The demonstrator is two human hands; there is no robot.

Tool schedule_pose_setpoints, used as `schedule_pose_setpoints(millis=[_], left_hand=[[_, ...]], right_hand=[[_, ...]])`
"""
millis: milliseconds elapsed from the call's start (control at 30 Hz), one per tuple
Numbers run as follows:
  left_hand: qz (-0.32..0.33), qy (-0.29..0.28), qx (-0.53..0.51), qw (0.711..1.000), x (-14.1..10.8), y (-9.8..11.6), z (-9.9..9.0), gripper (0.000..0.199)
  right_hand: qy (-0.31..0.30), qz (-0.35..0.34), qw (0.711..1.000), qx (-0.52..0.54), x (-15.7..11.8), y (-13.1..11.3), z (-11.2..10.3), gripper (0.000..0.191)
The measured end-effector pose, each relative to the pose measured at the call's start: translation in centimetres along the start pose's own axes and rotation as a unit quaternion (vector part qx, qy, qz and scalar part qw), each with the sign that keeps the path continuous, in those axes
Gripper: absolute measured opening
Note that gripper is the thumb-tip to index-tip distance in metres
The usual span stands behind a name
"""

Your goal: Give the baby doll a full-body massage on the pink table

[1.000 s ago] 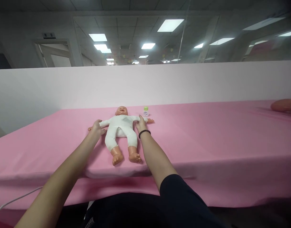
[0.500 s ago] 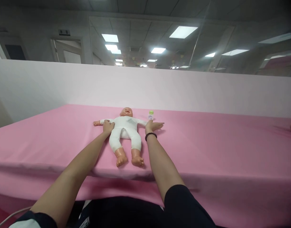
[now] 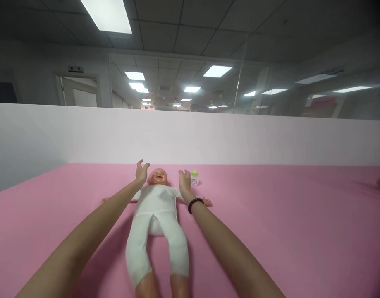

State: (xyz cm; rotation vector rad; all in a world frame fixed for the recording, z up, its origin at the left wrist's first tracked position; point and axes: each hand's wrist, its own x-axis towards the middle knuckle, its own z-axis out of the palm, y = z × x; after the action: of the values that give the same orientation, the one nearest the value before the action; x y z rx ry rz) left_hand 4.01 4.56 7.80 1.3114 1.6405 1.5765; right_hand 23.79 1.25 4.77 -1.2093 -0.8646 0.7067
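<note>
Doll's legs: the baby doll (image 3: 158, 215) lies on its back on the pink table cover (image 3: 285, 223), feet nearest the camera and cut off at the lower edge, legs slightly apart in a white one-piece suit.
Doll's trunk and arms: the suit runs up to the shoulders; both arms are spread out to the sides, with a bare plastic hand showing past each of the person's forearms.
Left hand (image 3: 141, 173): raised just beside the doll's head on its left as seen, fingers spread and curled, holding nothing; whether it touches the head I cannot tell.
Right hand (image 3: 185, 182): level with the other side of the head, fingers loosely unfolded and holding nothing, a dark bead bracelet (image 3: 195, 203) at the wrist.
Doll's head: bald, flesh-coloured plastic, lying between the two hands.
Doing it well: as I judge it, both palms should close in evenly on the head (one-sided pressure would roll it), keeping the right hand from knocking the bottle.
Small bottle (image 3: 194, 177): clear with a green cap, upright just beyond the right hand.
Behind: a pale partition wall (image 3: 270, 138).
</note>
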Motion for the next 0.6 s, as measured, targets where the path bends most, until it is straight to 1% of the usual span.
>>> schedule_pose_setpoints(millis=[100,200,267,367,467,533,600], left_hand=[[-0.004,-0.06,-0.056,0.997,1.7,-0.7,1.9,0.055],[-0.011,-0.115,-0.104,0.988,2.9,-2.1,3.3,0.064],[-0.018,-0.147,-0.135,0.98,3.5,-3.1,4.1,0.065],[-0.022,-0.193,-0.181,0.964,4.2,-4.5,5.2,0.062],[-0.007,-0.235,-0.223,0.946,4.5,-5.7,6.4,0.051],[0.008,-0.25,-0.243,0.937,4.6,-6.2,6.9,0.041],[0.016,-0.251,-0.254,0.934,4.4,-6.5,7.1,0.035]], right_hand=[[-0.062,0.019,0.997,0.04,1.5,1.3,2.7,0.039],[-0.128,0.03,0.988,0.078,3.4,2.4,5.0,0.034],[-0.168,0.046,0.98,0.1,4.6,3.2,6.3,0.031],[-0.217,0.062,0.965,0.135,5.7,4.7,8.1,0.035],[-0.225,0.041,0.958,0.172,6.3,6.4,9.2,0.033],[-0.224,0.028,0.956,0.187,6.4,7.1,9.2,0.036],[-0.237,0.029,0.952,0.192,6.5,7.4,8.8,0.04]])
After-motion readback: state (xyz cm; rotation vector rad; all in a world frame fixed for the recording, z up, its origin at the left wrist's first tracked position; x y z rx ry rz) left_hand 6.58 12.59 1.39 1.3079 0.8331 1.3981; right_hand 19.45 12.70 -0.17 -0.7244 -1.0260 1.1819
